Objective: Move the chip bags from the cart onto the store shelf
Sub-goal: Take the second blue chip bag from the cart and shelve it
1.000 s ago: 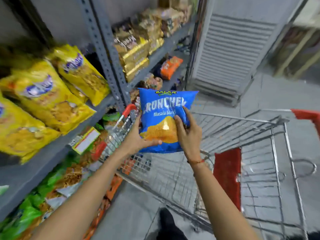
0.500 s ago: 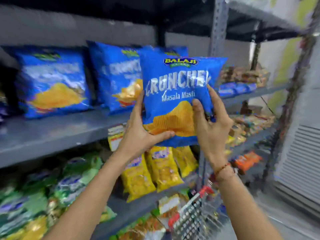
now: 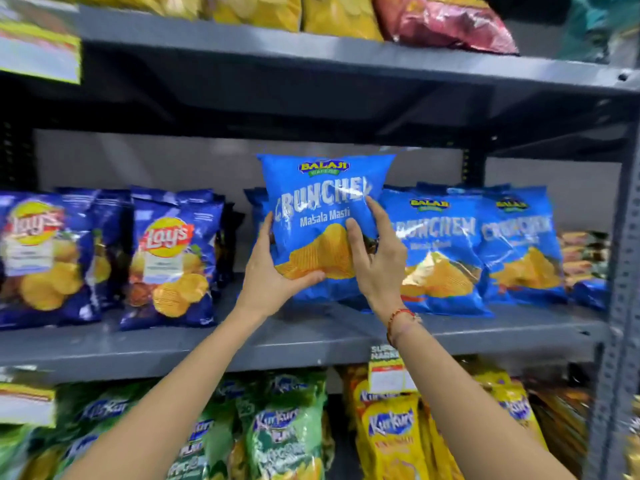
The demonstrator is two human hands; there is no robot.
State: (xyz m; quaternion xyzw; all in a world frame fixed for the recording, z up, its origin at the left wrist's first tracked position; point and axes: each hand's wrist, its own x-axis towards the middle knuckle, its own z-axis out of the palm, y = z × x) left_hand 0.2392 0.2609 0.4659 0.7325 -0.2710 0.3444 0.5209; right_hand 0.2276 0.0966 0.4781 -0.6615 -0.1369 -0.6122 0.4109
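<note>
- Figure: the blue Crunchex bag point(image 3: 320, 216) was held upright over the grey middle shelf point(image 3: 311, 341), in the slot between the Lay's bags point(image 3: 173, 258) and the standing Crunchex row point(image 3: 446, 251).
- Grip: the left hand point(image 3: 273, 275) was closed under the bag's lower left corner, thumb across the front; the right hand point(image 3: 375, 261) pressed its right edge with fingers spread. Both gripped the bag.
- Position: the bag's bottom hung close above the shelf; contact could not be confirmed, as the hands hid that edge.
- Risk: released before its base was seated, the puffed bag would probably tip forward off the shelf lip.
- Risk: pushed in too hard, it could topple the neighbouring bag just beside it, or crush chips.
- Appearance: glossy blue film, air-filled, with a yellow ridged-chip picture, "Masala Masti" lettering and glare streaks.
</note>
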